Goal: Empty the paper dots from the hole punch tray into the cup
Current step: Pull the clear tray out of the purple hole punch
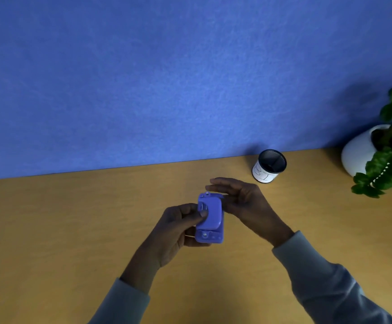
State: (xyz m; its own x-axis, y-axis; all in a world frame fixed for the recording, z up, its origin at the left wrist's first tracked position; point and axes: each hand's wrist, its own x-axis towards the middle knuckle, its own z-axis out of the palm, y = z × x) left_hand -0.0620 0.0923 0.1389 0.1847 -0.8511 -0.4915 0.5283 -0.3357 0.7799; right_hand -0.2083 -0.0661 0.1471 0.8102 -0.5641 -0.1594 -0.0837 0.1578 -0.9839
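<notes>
A small purple hole punch is held above the wooden table, turned so its underside tray faces me. My left hand grips it from the left, thumb pressed on the tray cover. My right hand touches its far right end with the fingertips, fingers stretched over the top. The cup, black mesh with a white paper label, stands upright near the wall, behind and to the right of my hands. No paper dots are visible.
A potted green plant in a white pot stands at the right edge of the table. A blue wall panel rises directly behind the table.
</notes>
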